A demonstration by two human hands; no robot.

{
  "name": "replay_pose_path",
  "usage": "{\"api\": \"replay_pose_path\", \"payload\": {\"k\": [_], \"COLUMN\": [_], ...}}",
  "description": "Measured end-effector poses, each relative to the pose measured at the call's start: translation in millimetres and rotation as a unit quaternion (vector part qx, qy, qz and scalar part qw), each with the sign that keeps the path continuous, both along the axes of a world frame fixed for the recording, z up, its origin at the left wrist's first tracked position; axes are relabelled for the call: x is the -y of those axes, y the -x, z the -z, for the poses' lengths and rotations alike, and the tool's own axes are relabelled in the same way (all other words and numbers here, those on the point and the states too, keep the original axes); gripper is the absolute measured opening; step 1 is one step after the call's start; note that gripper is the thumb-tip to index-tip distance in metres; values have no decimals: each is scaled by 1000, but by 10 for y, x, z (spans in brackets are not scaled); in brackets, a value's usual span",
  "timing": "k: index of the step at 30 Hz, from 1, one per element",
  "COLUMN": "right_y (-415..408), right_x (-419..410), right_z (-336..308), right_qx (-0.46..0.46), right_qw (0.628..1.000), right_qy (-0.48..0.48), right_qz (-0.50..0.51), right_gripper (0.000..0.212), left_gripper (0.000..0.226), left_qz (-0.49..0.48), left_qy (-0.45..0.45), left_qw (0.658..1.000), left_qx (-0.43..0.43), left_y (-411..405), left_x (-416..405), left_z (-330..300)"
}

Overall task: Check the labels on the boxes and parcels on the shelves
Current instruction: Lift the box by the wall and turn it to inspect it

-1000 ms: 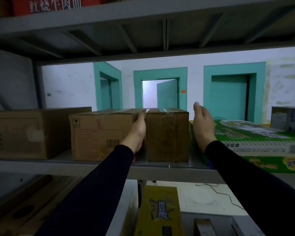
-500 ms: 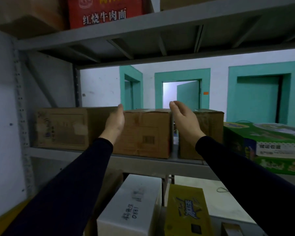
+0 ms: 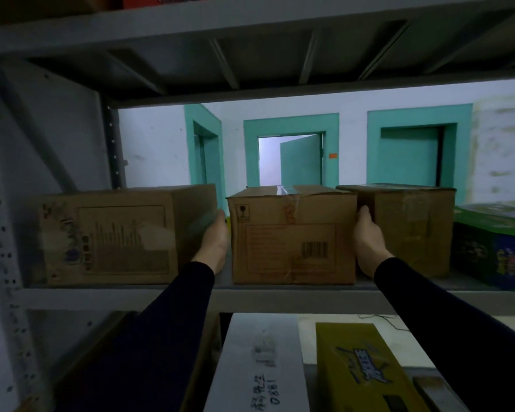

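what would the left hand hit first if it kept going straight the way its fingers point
Probably nothing soon: the left hand points into the gap between the big carton and the barcode box. The gap looks free, though depth is unclear and its fingertips are blurred.

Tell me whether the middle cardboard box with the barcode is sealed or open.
Sealed: the middle cardboard box has its top flaps down flat, with glossy tape running over the seam.
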State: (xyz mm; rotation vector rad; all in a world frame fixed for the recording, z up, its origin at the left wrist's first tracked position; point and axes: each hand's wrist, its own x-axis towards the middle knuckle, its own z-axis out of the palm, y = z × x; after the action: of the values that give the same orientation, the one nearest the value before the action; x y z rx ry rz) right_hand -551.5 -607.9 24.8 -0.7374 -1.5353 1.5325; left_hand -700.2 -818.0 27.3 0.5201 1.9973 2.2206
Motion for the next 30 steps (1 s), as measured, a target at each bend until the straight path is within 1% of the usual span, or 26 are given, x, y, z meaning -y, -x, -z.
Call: {"api": "replay_pose_path", "payload": {"k": [2,4,7,11,16,21,24,27,30], "right_y": [36,74,107,123,3,-278,-554,-918,-1338], "right_x": [-33,-51,-77,-80,1,238,403,499,556], "right_z": [32,77,148,198,200,31,-52,-75,-28], "right_qx": [-16,-49,-80,-92,-100,-113,-122,-150,-173], "right_qw": [999,996,989,986,983,975,971,964,952], "right_qy": [37,52,76,83,85,78,62,33,8], "right_qz": [-20,-57,-99,-110,-126,-172,-194,-215,-253], "right_gripper": [68,60,52,53,57,59,63,63,59], "left_gripper": [55,57,59,62,63,55,59,59,56], "left_qz": [26,47,84,136,164,143,118,90,74], "left_qy": [12,13,-6,-52,-85,-84,-95,-108,-124], "left_qw": [1000,999,996,989,983,985,987,989,987], "left_qx": [10,2,0,5,-1,-44,-43,-45,-68], "left_y": [61,109,163,137,34,-308,-627,-1075,-1608], "left_x": [-51,-91,-156,-145,-5,259,489,686,845], "left_z": [35,71,93,115,50,-131,-239,-299,-303]}}
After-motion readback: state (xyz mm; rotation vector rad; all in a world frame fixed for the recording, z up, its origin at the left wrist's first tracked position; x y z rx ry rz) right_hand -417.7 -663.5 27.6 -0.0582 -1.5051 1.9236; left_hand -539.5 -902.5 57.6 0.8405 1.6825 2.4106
